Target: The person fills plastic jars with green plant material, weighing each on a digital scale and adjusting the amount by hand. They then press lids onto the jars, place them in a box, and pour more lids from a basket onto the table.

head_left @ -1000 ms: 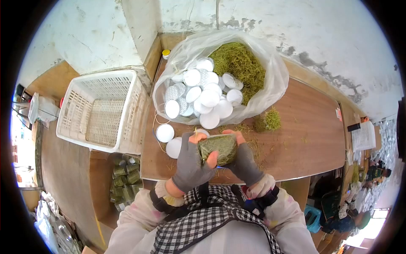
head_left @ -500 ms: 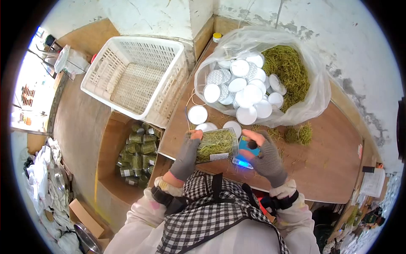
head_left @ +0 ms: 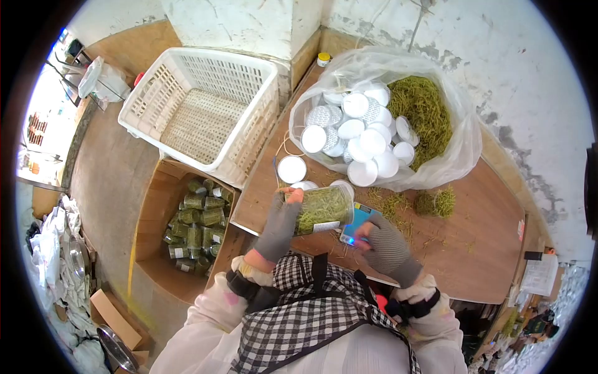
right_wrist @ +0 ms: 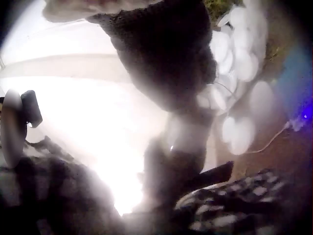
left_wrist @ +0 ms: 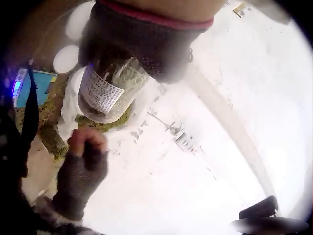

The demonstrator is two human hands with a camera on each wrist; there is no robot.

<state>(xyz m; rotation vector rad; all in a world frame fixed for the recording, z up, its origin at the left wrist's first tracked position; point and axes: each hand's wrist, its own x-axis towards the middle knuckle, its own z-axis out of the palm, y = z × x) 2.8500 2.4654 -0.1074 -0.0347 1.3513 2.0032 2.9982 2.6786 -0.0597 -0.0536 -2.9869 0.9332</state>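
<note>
My left hand (head_left: 277, 224), in a grey fingerless glove, grips a clear jar (head_left: 321, 209) by its left end. The jar lies tilted on its side in the hand, packed with dried green herb and bearing a white printed label (left_wrist: 102, 93), seen in the left wrist view. To the right of the jar's rim is my gloved right hand (head_left: 389, 249), its fingers curled with nothing visible in them. Those fingers overlap a flat blue device (head_left: 361, 215) with a lit blue display on the table. The right wrist view is blurred and overexposed.
A plastic bag (head_left: 464, 146) holds white round lids (head_left: 372, 142) and loose herb (head_left: 423, 118). A herb clump (head_left: 435, 202) and several lids lie on the brown table (head_left: 473, 249). At left stand a white crate (head_left: 227, 146) and a carton (head_left: 149, 240) of filled jars.
The head view has swung left, and the jar has gone from both hands to the left alone. The right hand has moved off right, and its fingers have curled.
</note>
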